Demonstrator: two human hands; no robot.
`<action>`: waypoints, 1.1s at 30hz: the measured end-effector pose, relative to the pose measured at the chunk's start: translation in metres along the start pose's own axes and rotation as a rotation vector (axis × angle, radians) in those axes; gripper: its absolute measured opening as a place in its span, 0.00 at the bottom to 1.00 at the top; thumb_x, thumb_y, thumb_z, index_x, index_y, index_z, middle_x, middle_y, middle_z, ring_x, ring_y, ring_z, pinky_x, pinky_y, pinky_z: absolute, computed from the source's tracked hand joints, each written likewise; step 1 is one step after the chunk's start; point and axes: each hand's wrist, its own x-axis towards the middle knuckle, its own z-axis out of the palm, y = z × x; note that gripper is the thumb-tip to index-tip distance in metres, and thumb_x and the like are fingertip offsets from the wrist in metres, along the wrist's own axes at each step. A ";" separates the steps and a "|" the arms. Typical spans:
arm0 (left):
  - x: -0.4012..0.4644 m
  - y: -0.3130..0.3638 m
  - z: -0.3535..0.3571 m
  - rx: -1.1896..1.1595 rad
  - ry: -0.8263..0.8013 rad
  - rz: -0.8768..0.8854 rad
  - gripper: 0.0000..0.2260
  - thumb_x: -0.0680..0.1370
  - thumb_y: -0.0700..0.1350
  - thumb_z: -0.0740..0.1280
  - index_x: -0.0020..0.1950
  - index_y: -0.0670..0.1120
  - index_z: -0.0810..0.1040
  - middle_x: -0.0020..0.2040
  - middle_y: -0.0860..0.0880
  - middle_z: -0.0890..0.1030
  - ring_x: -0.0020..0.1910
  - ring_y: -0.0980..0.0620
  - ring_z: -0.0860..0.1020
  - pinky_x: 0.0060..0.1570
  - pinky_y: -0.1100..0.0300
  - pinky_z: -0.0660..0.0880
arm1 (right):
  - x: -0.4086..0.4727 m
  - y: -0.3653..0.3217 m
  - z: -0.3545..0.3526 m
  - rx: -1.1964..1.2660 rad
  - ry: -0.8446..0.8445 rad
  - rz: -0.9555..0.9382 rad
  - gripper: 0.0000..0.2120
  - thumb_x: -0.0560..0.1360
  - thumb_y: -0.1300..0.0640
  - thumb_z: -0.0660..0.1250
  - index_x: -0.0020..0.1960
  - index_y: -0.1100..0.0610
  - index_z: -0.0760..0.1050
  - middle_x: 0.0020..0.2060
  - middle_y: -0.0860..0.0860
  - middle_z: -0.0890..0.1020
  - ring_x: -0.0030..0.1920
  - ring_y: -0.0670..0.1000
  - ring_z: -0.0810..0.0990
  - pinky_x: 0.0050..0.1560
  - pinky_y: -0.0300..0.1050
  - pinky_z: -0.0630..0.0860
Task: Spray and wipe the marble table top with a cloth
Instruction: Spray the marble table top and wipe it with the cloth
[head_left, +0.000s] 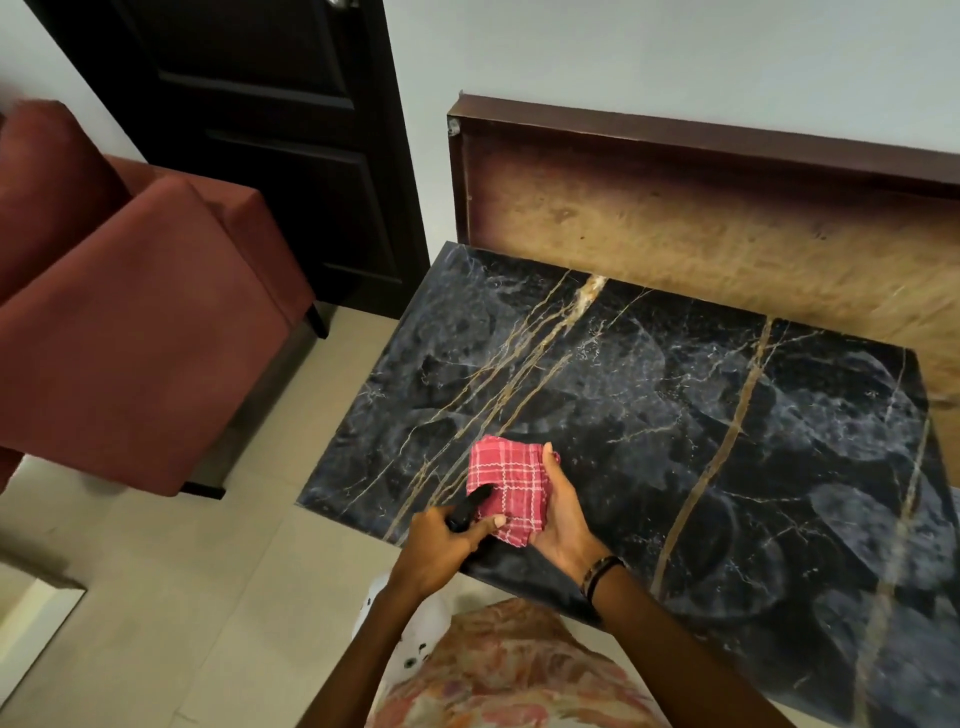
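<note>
At lower centre of the frame, the right hand (563, 512) cups the pink checked cloth (506, 488) above the marble desk (675, 415) while the left hand (441, 551) is closed round a dark sprayer (470, 506); aim the nozzle squarely at the cloth

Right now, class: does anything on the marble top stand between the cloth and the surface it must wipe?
Nothing visible does. The cloth is held in the right hand above the marble top's near left corner; the left hand holds a black sprayer against it.
</note>
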 end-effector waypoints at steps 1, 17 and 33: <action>0.005 -0.004 -0.010 -0.008 -0.020 0.004 0.17 0.67 0.60 0.72 0.39 0.45 0.81 0.33 0.44 0.82 0.31 0.52 0.79 0.33 0.65 0.73 | 0.005 0.003 0.008 0.010 0.008 -0.010 0.32 0.76 0.36 0.57 0.65 0.61 0.73 0.58 0.63 0.80 0.56 0.61 0.80 0.58 0.58 0.77; 0.065 -0.076 -0.186 -0.211 0.099 -0.040 0.13 0.68 0.50 0.74 0.39 0.40 0.80 0.25 0.52 0.76 0.20 0.59 0.69 0.24 0.66 0.65 | 0.061 0.064 0.128 -0.737 0.188 -0.493 0.17 0.78 0.45 0.60 0.65 0.47 0.72 0.52 0.48 0.82 0.51 0.49 0.82 0.48 0.37 0.77; 0.083 -0.078 -0.235 -0.312 0.186 -0.003 0.13 0.72 0.49 0.71 0.42 0.38 0.78 0.27 0.44 0.72 0.18 0.55 0.63 0.20 0.65 0.65 | 0.117 0.113 0.106 -2.148 0.062 -0.588 0.31 0.78 0.33 0.45 0.75 0.46 0.58 0.75 0.53 0.63 0.76 0.58 0.48 0.72 0.68 0.50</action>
